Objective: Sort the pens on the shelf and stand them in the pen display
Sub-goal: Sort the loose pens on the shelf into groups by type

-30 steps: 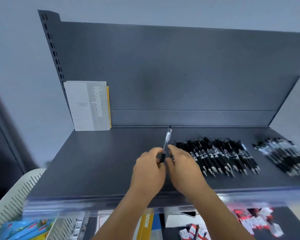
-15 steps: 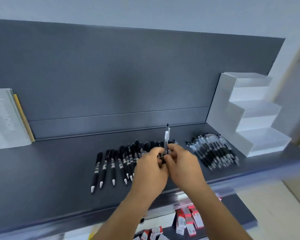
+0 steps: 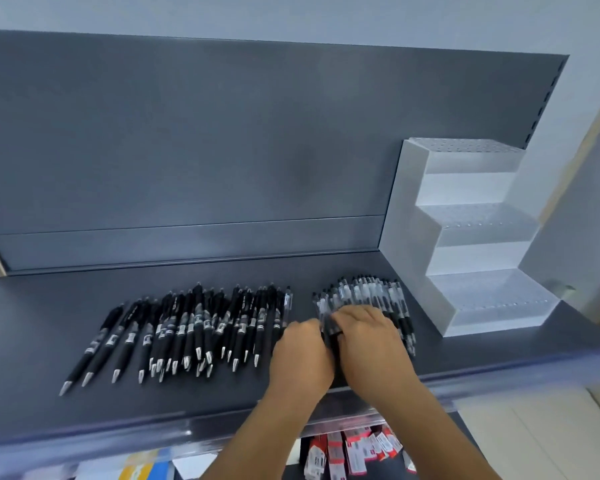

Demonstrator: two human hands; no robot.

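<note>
Two piles: black pens [image 3: 187, 327] lie left on the shelf [image 3: 49, 393]; clear pens [image 3: 364, 292] lie right. Each sort is kept together, tips toward me, so I can lift them by kind.
Left hand [image 3: 300, 355]: at the left edge of the clear pile, fingers curled round the dark grip end of a clear pen [image 3: 331, 332]. I judge this is to steady it.
Right hand [image 3: 368, 337]: touching my left, fingers bent down over the same pen and resting on the pile. Whether they pinch it I cannot tell; blur hides the tips.
Display [image 3: 471, 237]: white stepped stand, far right, just beside the clear pile, with three tiers of small holes. No pens stand in it yet, so I judge sorting is nearly done and standing has not begun.
Below the shelf: red and white packets [image 3: 354, 452], near edge.
</note>
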